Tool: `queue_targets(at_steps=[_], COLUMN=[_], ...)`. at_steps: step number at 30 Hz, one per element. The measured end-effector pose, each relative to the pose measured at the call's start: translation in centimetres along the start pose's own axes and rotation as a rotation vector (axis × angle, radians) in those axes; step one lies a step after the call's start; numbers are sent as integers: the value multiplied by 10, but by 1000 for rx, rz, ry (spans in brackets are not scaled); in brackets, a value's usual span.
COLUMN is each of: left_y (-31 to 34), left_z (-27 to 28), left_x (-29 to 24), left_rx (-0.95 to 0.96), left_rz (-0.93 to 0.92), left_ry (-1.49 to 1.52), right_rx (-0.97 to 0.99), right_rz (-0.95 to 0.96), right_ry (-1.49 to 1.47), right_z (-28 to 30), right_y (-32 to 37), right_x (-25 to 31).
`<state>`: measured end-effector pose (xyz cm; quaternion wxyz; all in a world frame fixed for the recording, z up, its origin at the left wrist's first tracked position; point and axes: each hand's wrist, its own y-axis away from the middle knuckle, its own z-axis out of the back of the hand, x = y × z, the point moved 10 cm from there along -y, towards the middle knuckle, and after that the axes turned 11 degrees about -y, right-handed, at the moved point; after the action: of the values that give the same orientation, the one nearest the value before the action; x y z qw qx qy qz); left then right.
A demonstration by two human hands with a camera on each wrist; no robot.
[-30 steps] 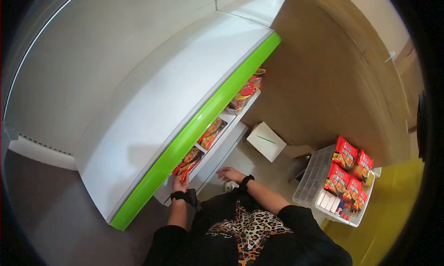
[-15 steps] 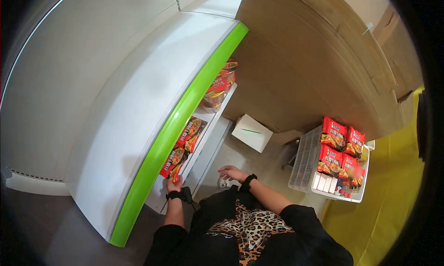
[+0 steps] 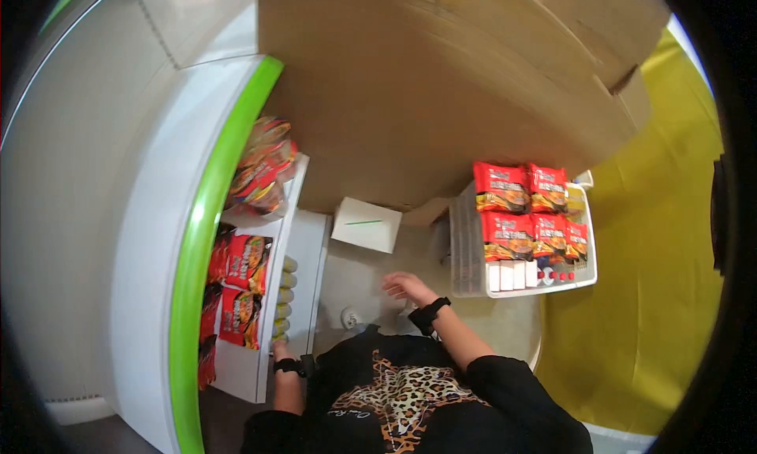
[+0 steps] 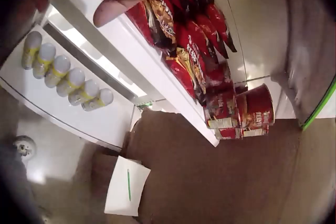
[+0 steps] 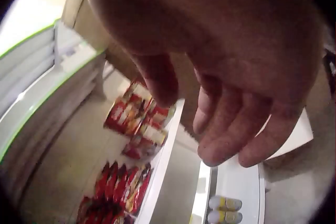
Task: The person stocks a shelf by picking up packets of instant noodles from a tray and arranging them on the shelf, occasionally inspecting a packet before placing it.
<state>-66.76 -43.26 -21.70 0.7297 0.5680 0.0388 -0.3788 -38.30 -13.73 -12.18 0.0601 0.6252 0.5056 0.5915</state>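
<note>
My left hand (image 3: 280,348) is beside the front edge of the white shelf (image 3: 264,359), with nothing held. Its thumb (image 4: 107,11) is extended in the left wrist view, close to the shelf edge. Red instant noodle packets (image 3: 239,318) stand in rows on that shelf, the nearest one just left of this hand. Over the floor, my right hand (image 3: 408,286) hangs empty, its fingers (image 5: 231,134) loosely bent in the right wrist view. Behind the packets, toward the cardboard, red noodle cups (image 3: 264,178) are stacked on the same shelf.
Several grey-and-yellow cans (image 4: 60,71) line a lower shelf. To the right, a white basket (image 3: 544,290) holds red noodle packets (image 3: 505,187) and white boxes (image 3: 506,276). A cardboard wall (image 3: 378,115) closes the far side. White card (image 3: 367,225) with a green line lies before it.
The left hand has let go of the front noodle packet, which rests on the shelf, and has drawn back to the shelf edge. The head view has swung right. The right hand stays empty.
</note>
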Motion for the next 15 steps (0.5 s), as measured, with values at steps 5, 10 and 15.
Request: queue_targets(at_steps=[5,10,15], left_y=[30,84,112], left_z=[-68,-152,-234], left_x=[-7,-19,-5], left_rx=[361,616,748], left_rz=[-70,33,-21], left_ry=[-155,-227,-312], right_rx=[-290,-358,-303], right_rz=[285,399,593], right_ry=[-409,-710,-863], right_z=[136,212,260], right_y=[68,130,178], right_x=[34,26,34])
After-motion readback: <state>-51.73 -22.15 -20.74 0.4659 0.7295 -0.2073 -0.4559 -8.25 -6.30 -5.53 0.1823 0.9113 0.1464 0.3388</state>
